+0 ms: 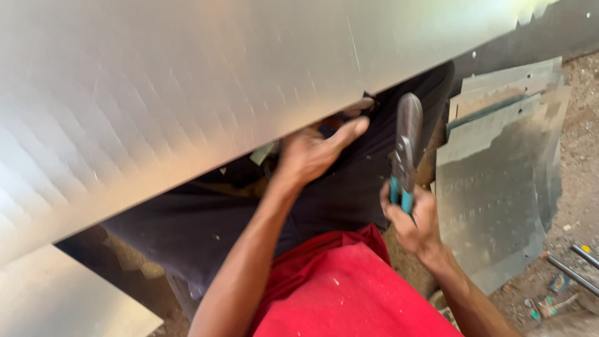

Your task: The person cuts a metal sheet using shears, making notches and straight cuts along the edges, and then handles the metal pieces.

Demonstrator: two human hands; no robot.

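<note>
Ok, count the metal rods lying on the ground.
2, both at the right edge: one rod on the dirt, a second rod just above it. More may lie out of frame.

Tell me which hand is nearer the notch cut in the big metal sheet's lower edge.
Left. The left hand reaches up under the large metal sheet, fingertips almost at the notch. The right hand sits lower and to the right, gripping teal-handled tin snips.

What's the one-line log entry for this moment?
left hand: at metal sheet edge | right hand: gripping snips, upright, off sheet | cut sheets: stacked right
</note>
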